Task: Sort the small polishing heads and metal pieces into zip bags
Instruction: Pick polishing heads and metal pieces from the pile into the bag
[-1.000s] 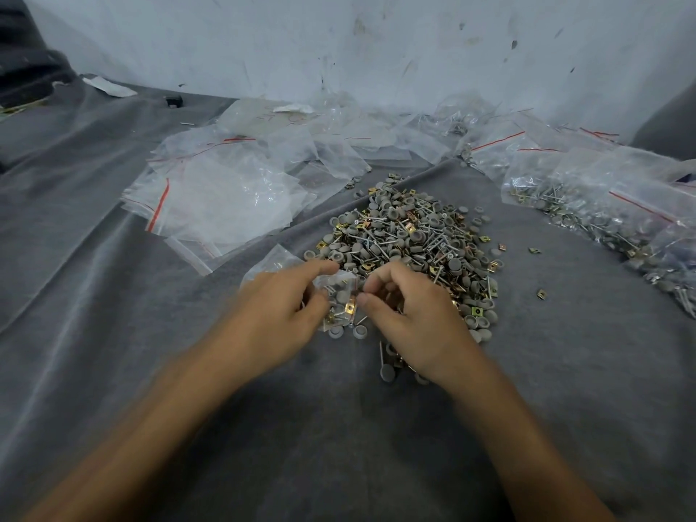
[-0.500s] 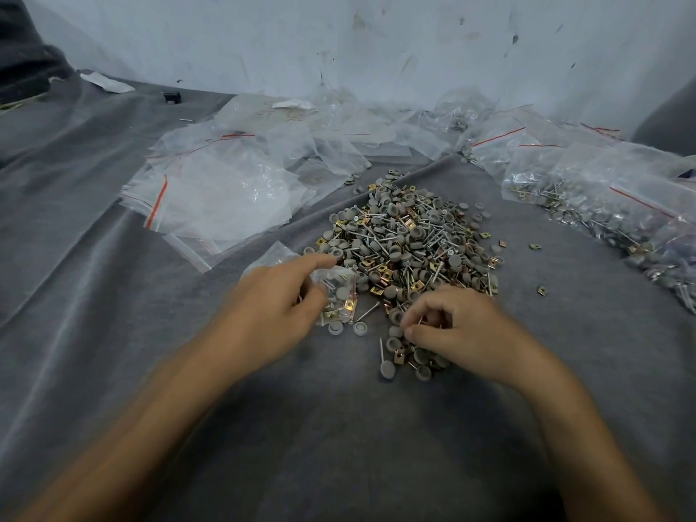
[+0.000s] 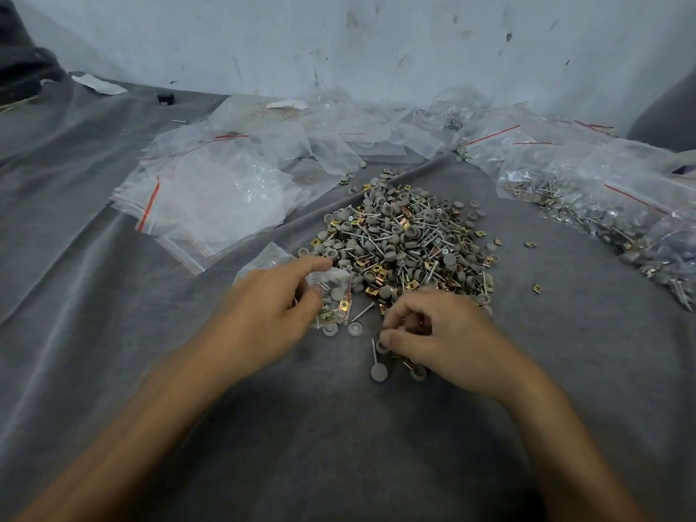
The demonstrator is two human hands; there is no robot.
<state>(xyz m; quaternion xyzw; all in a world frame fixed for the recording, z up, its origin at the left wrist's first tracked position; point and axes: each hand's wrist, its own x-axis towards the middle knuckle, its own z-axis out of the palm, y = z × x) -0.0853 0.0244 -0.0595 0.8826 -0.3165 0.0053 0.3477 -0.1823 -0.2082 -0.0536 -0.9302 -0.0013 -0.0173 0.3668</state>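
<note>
Progress partial: filled clear zip bags (image 3: pixel 602 205) lie far right, big pile of grey polishing heads and brass metal pieces (image 3: pixel 403 243) sits unsorted on the grey cloth (image 3: pixel 113 333), left hand (image 3: pixel 271 310) grips a part-filled small zip bag (image 3: pixel 335 295), right hand (image 3: pixel 440 333) pinches loose pieces (image 3: pixel 384 346) at the pile's near edge.

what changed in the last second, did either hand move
The right hand pulled back from the mouth of the small zip bag toward the person and curls over loose pieces at the near edge of the pile; whether it pinches one is unclear. The left hand still holds the bag. Pile unchanged.
</note>
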